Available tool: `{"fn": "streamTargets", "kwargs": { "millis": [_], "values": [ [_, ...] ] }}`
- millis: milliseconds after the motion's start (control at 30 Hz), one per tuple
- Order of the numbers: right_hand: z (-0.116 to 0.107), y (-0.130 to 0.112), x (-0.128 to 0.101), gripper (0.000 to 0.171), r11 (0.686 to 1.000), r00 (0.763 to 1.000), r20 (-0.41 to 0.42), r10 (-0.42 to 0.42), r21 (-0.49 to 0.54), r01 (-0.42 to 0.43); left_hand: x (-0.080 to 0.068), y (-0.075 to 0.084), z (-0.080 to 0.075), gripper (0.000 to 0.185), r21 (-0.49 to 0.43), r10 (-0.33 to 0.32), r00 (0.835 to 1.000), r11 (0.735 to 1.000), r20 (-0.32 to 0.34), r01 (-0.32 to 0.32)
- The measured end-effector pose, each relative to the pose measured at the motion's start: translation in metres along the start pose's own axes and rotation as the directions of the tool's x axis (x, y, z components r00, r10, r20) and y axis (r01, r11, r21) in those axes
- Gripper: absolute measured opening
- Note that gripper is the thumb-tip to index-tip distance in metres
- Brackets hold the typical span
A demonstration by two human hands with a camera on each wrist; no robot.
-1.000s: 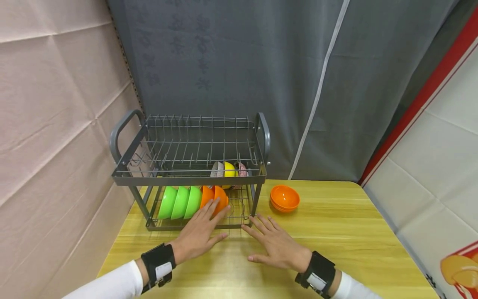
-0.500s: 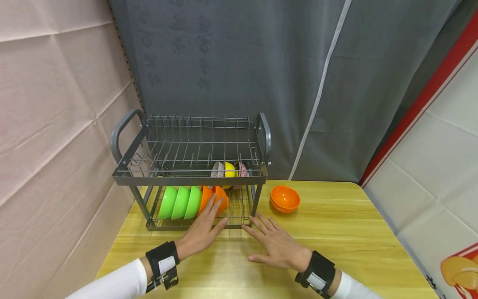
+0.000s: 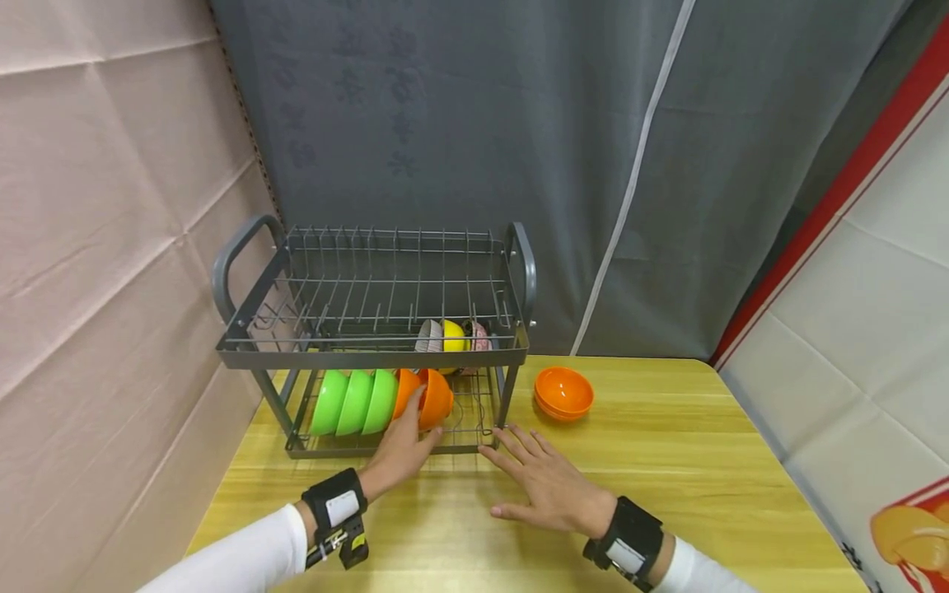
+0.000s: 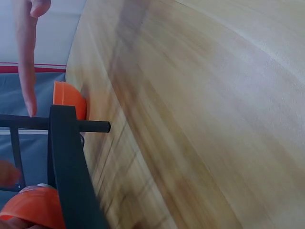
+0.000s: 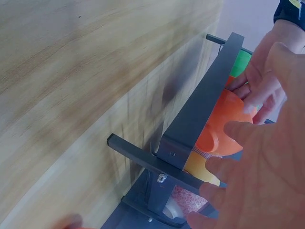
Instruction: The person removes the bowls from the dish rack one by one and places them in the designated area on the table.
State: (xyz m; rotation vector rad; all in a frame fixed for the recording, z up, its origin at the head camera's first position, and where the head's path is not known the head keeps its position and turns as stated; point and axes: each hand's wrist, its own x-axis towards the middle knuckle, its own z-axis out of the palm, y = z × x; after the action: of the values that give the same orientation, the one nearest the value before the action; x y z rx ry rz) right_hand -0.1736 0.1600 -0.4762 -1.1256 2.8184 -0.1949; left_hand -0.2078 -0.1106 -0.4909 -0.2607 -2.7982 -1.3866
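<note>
So the left hand (image 3: pixel 404 445) is reaching into the lower tier of the grey dish rack (image 3: pixel 371 356); its fingers are curled round the near orange bowl (image 3: pixel 433 399), which stands on edge at the right end of the row, thumb side toward the front rail; so that hand is gripping the bowl, not just resting on it. In the right wrist view you can see the same fingers (image 5: pixel 259 90) wrapped over the orange bowl's rim, right behind the rack's front bar.

The right hand (image 3: pixel 544 478) is flat on the wooden bench (image 3: pixel 667 461), fingers spread wide and straight, holding nothing; its fingertips (image 3: pixel 498 441) sit just beside the rack's front right corner, and whether they actually touch the leg I can't tell. The left wrist view shows one of those fingers (image 4: pixel 26 71) pointing down at the rack's corner post.

Where the bowl is: lower shelf, tucked against another orange bowl (image 3: pixel 406 390) to its left; then three green bowls (image 3: pixel 354 402) lined up on edge further left. Behind them on the same tier are a yellow bowl (image 3: pixel 454 336) and a couple of patterned ones, partly hidden by the upper shelf's rail; the upper tier is just bare wire prongs.

Out on the bench, right of the rack and well apart from both hands, sits a stack of orange bowls (image 3: pixel 564 393), open side up.
</note>
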Motion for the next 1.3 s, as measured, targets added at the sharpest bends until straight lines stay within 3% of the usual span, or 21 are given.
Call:
{"fn": "streamTargets", "kwargs": {
  "millis": [167, 300, 667, 1133, 1300],
  "values": [
    [-0.002, -0.002, 0.001, 0.082, 1.0, 1.0, 0.01, 0.004, 0.008, -0.004, 0.003, -0.003, 0.003, 0.058, 0.032, 0.058, 0.992, 0.998, -0.114, -0.055],
    [-0.003, -0.003, 0.002, 0.082, 1.0, 1.0, 0.017, 0.008, 0.008, -0.008, 0.003, -0.003, 0.004, 0.044, 0.02, 0.07, 0.987, 0.997, -0.146, -0.068],
    [-0.014, -0.004, 0.007, 0.084, 0.999, 0.999, -0.034, -0.029, -0.036, 0.028, 0.004, -0.003, 0.004, 0.038, 0.0, 0.059, 0.99, 0.998, -0.129, -0.06],
    [-0.046, -0.01, 0.023, 0.085, 0.988, 0.986, -0.12, -0.112, -0.115, 0.099, 0.005, 0.003, 0.001, 0.015, 0.014, 0.136, 0.986, 0.991, -0.1, -0.135],
    [-0.055, -0.014, 0.03, 0.086, 0.985, 0.986, -0.111, -0.124, -0.13, 0.11, 0.001, 0.007, 0.002, 0.018, 0.035, 0.18, 0.979, 0.983, -0.092, -0.178]
  ]
}}
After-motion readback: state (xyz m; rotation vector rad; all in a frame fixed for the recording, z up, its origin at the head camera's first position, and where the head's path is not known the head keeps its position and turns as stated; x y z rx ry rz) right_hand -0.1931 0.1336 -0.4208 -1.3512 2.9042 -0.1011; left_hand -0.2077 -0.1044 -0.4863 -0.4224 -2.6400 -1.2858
